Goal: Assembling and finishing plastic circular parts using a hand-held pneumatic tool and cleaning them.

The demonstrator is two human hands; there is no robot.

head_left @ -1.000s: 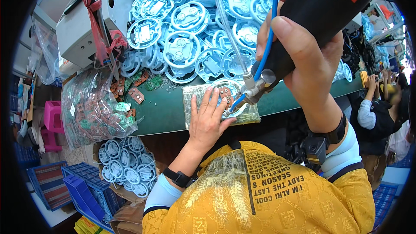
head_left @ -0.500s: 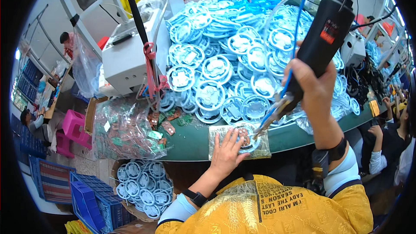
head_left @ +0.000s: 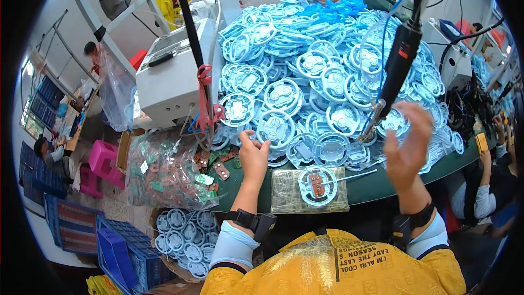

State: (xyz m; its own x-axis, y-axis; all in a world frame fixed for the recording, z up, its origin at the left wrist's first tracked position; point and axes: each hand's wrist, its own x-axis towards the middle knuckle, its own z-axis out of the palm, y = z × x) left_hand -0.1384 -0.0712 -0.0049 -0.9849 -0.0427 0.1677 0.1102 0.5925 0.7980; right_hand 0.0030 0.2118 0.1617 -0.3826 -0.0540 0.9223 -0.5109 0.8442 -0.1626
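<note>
Plainly, most remains: a huge heap of blue round frames (head_left: 305,65) covers the green bench (head_left: 382,186), while one blue frame (head_left: 317,184) with a board lies on the taped pad (head_left: 284,199). The left hand (head_left: 254,155), fingers loose, reaches into the heap; the right hand (head_left: 408,145) hangs open beside the hanging electric screwdriver (head_left: 396,71).

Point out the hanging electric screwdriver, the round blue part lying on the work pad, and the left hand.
hanging electric screwdriver (head_left: 397,71), head view, on its black body.
round blue part (head_left: 318,185), head view, on its centre.
left hand (head_left: 254,154), head view, on the back of the hand.
</note>
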